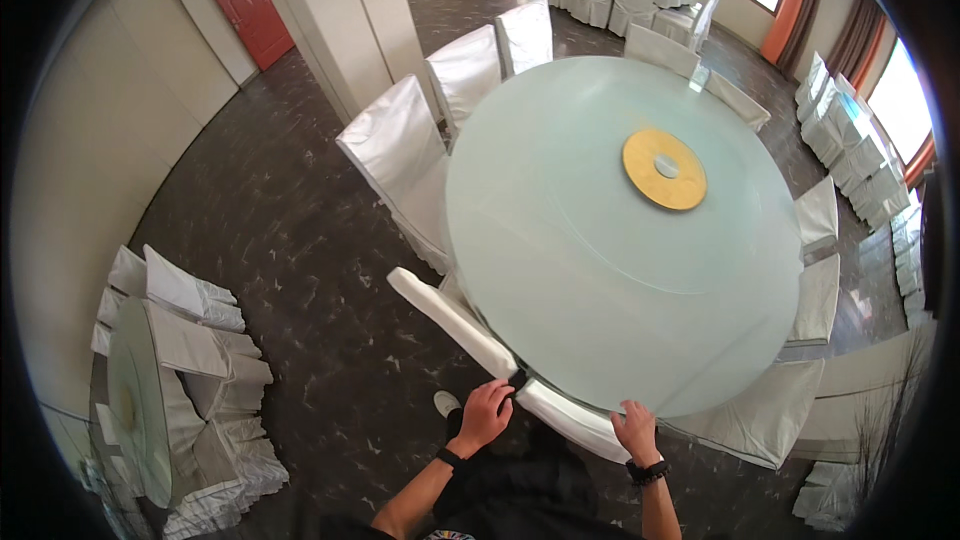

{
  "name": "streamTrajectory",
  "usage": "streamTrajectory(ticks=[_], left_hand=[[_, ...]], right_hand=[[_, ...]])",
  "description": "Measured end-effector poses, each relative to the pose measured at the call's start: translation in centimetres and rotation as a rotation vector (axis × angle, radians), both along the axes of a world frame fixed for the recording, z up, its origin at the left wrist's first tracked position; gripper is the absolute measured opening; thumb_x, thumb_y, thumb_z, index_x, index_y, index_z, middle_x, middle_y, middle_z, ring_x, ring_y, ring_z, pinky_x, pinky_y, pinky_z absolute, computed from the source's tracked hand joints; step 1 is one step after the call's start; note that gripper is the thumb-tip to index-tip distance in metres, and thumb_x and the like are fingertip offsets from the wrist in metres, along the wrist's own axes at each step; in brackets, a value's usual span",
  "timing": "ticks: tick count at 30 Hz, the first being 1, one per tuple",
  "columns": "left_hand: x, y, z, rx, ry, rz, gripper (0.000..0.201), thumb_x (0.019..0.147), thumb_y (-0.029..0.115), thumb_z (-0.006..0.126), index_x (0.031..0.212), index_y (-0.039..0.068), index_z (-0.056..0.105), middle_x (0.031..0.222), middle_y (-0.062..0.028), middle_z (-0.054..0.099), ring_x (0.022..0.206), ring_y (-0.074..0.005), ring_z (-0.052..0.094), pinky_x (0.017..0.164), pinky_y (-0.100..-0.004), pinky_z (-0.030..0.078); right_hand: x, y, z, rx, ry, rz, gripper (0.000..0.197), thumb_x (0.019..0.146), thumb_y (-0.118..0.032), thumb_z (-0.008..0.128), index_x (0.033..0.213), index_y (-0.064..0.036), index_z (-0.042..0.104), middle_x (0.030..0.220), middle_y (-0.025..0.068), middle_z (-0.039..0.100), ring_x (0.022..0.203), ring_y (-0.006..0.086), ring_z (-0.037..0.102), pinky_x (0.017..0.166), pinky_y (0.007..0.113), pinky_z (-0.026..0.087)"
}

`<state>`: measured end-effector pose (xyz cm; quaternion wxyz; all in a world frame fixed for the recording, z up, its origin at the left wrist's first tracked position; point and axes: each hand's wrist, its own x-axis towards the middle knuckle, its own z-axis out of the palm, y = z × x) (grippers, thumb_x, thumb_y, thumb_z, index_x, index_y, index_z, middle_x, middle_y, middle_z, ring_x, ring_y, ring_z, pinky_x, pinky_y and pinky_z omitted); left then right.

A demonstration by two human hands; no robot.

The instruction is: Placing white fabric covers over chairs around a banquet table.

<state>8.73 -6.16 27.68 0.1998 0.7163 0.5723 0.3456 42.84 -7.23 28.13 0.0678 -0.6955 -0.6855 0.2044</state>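
Note:
A chair with a white cover (pixel 572 418) stands right in front of me, its back close to the rim of a large round glass-topped table (pixel 600 320). My left hand (pixel 487 412) is closed at the left end of that chair's back, beside a small dark patch (pixel 518 378) that I cannot make out. At the right end of the same back, my right hand (pixel 638 432) has its fingers bent over the top edge, near the glass. Another covered chair (pixel 455 325) stands just left of my left hand. Dark bands circle both my wrists.
A gold disc (pixel 664 170) with a pale centre lies on the glass. Several covered chairs (pixel 400 160) ring the table. To the left stands a smaller round table (pixel 130 400) with chairs; a pillar (pixel 350 30) rises beyond. Dark marbled floor (pixel 330 360) extends on the left.

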Motion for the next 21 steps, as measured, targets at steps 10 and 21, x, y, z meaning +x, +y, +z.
streamTrajectory(ticks=[10, 21], left_hand=[[-24.0, -3.4, -7.1, -0.726, 0.546, -0.287, 0.035, 0.091, 0.034, 0.055, 0.106, 0.004, 0.065, 0.096, -0.0172, 0.068, 0.094, -0.0363, 0.065, 0.081, -0.0502, 0.051], [-43.3, -4.6, -6.5, -0.826, 0.315, 0.144, 0.041, 0.094, 0.034, 0.052, 0.121, 0.004, 0.062, 0.111, -0.0206, 0.066, 0.105, -0.0396, 0.061, 0.091, -0.0498, 0.048]], right_hand=[[-27.9, 7.1, 1.4, 0.191, 0.176, 0.154, 0.056, 0.084, -0.038, 0.070, 0.122, 0.0002, 0.056, 0.120, 0.0197, 0.058, 0.113, 0.0365, 0.054, 0.097, 0.046, 0.042], [-38.4, 12.9, -3.8, 0.408, -0.005, 0.031, 0.042, 0.073, -0.022, 0.074, 0.109, -0.0057, 0.058, 0.103, 0.0116, 0.054, 0.102, 0.0310, 0.052, 0.083, 0.043, 0.044]])
